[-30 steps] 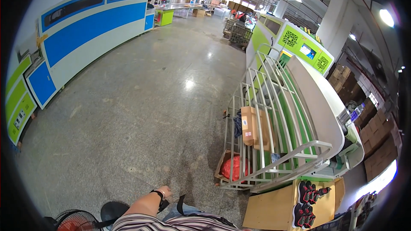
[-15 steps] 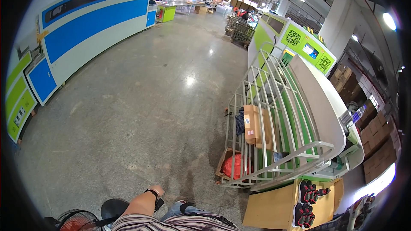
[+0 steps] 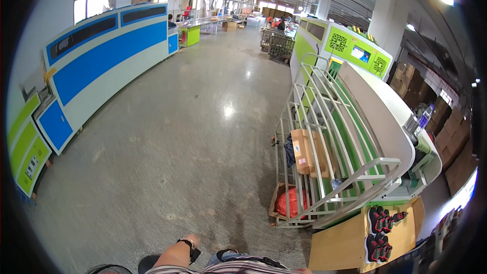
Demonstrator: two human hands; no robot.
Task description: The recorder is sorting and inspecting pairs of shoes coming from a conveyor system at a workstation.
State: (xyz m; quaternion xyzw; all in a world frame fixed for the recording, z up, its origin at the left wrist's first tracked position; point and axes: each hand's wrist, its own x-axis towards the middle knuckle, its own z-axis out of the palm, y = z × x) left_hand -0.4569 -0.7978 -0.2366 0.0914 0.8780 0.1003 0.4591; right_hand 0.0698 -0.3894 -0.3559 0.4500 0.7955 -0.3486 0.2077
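My left hand [image 3: 192, 239] hangs low over the grey floor, a dark band and watch on its wrist. Nothing shows in or against it, and its fingers are hidden from above. At the lower edge, beside my striped shirt [image 3: 238, 269], a sliver of skin [image 3: 303, 270] may belong to my right arm or hand; no fingers show there. Closest on that side is a tan board table [image 3: 337, 246], with several black-and-red shoes [image 3: 379, 233] on it.
A metal rail rack [image 3: 355, 177] along a green-and-white machine [image 3: 350, 45] holds a cardboard box [image 3: 303, 152]. Under it sits a red bag [image 3: 291, 203] in a carton. A long blue-and-white machine [image 3: 109, 56] lines the left; wire carts [image 3: 276, 43] stand ahead. A fan [image 3: 109, 270] is at lower left.
My view has tilted up and shifted, so the machines and the far hall sit lower in the picture. The rack and shoes are nearer the right. A sliver of skin now shows at the lower edge.
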